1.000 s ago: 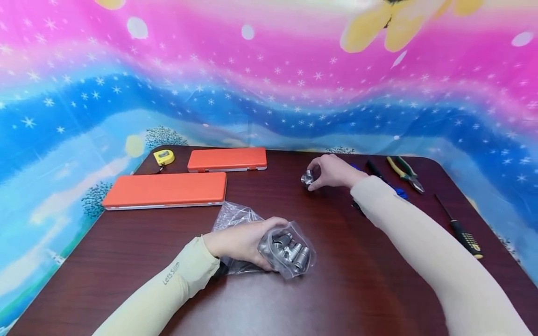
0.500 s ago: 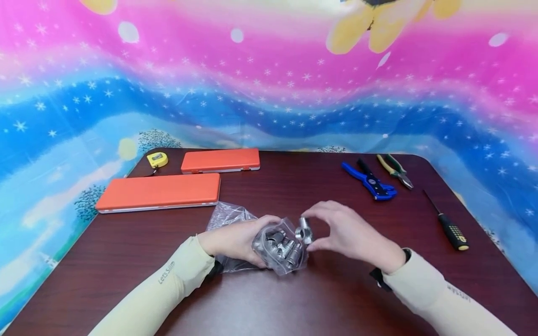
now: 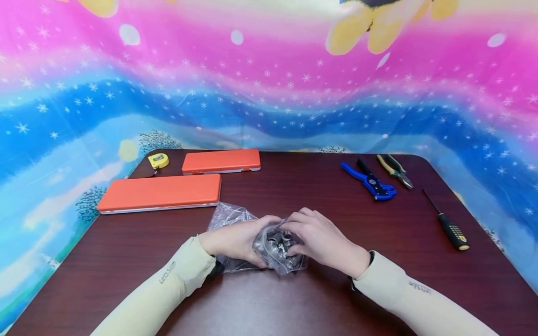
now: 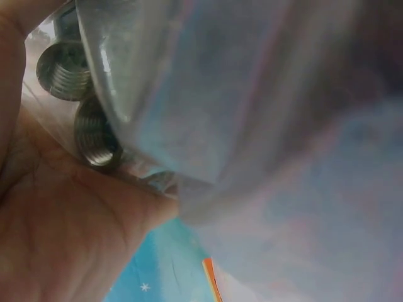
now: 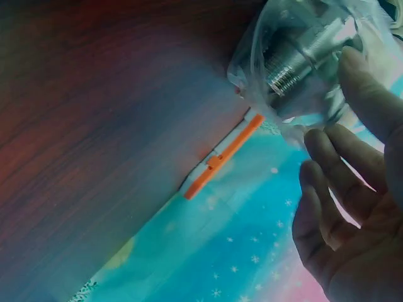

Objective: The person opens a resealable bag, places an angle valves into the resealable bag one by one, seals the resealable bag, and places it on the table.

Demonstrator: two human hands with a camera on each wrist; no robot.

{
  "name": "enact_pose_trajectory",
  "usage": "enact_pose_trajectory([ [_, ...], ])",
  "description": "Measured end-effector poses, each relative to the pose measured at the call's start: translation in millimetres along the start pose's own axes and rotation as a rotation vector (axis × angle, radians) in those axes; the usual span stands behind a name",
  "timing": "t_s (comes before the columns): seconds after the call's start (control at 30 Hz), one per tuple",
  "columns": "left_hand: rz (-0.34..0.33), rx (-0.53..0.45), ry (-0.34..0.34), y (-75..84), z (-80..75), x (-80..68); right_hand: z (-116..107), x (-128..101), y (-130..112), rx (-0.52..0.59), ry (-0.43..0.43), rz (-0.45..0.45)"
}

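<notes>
While the left hand (image 3: 235,240) grips the clear bag (image 3: 275,247) of metal nuts on the bench (image 3: 294,186), right hand (image 3: 321,240) fingers curl at its mouth, grip unclear

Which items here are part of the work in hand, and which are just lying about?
In hand:
- clear plastic bag, held by the left hand
- metal fittings inside it
- right hand at the bag's mouth

Lying about:
- two orange cases
- yellow tape measure
- blue cutter
- pliers
- screwdriver
</notes>
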State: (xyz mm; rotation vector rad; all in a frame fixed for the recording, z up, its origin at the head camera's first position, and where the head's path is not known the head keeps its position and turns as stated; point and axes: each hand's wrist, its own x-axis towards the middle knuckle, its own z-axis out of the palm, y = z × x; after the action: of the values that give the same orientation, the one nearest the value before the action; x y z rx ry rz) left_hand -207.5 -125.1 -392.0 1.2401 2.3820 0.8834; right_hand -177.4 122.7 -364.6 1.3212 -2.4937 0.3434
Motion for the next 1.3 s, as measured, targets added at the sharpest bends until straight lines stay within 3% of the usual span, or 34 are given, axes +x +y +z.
enact_pose_trajectory([
  [0.3, 0.03, 0.021, 0.014, -0.4, 0.3, 0.6, -4.1, -3.9, -1.0, 0.044, 0.029, 0.044],
  [0.6, -0.064, -0.059, -0.048, 2.8, -5.4, -1.9, -11.7, -33.0, -40.2, 0.284, 0.075, 0.294],
  [0.77, -0.064, -0.099, -0.106, 2.3, -18.4, -1.6, -3.4, -38.8, -60.0, 0.319, 0.045, 0.405],
  [0.87, -0.053, -0.156, -0.099, 2.2, -26.4, 5.2, 2.8, -37.1, -65.1, 0.313, 0.024, 0.441],
  [1.1, -0.026, 0.036, -0.03, 5.9, -31.8, 38.6, 11.0, -31.4, -70.2, 0.272, 0.035, 0.446],
  [1.3, 0.018, 0.024, 0.009, 5.4, -28.9, 50.4, 11.0, -30.8, -71.0, 0.243, 0.036, 0.454],
])
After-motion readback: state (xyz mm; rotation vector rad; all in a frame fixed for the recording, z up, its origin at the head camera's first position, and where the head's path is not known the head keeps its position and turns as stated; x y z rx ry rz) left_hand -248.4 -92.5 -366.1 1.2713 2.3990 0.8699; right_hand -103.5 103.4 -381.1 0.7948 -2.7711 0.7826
